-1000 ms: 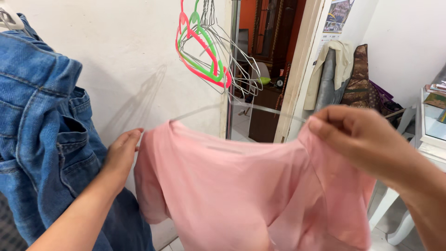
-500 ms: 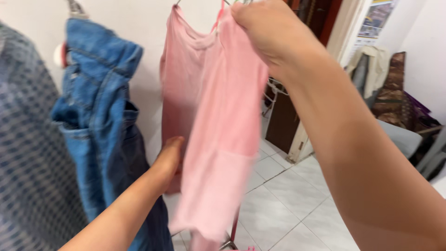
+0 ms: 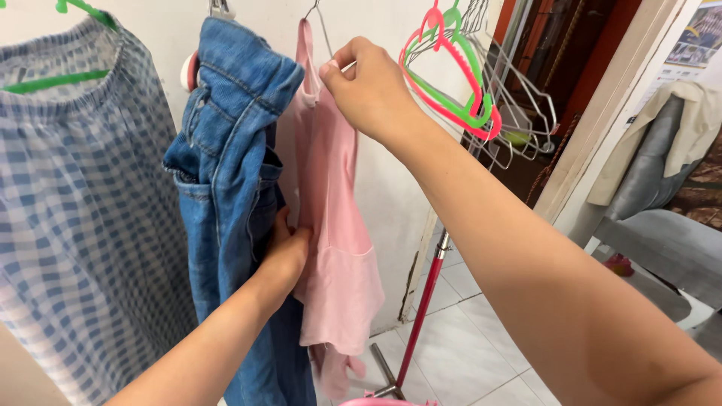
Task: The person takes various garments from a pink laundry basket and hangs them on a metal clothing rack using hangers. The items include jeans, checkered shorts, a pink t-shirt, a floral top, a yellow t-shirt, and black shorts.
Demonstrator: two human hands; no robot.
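Pink shirt hanging lengthwise between a denim garment and a bunch of empty hangers.

Head view: the pink shirt [image 3: 331, 225] hangs on a wire hanger [image 3: 322, 26], its long axis vertical, neckline up and hem pointing down at the tiled floor [image 3: 466, 353]; it is seen nearly edge-on against the white wall [image 3: 376, 180]. The right hand [image 3: 368, 90] is raised at the hanger's shoulder, fingers [image 3: 335, 71] pinched on the wire and the shirt's top edge. The left hand [image 3: 284, 256] is lower, fingers curled into the fabric where the shirt touches the blue denim garment [image 3: 233, 173] just to its left. Farther left hangs a blue checked cloth [image 3: 75, 210] on a green hanger [image 3: 53, 79]. To the right, pink, green and wire empty hangers [image 3: 466, 83] cluster above a red stand pole [image 3: 421, 316].
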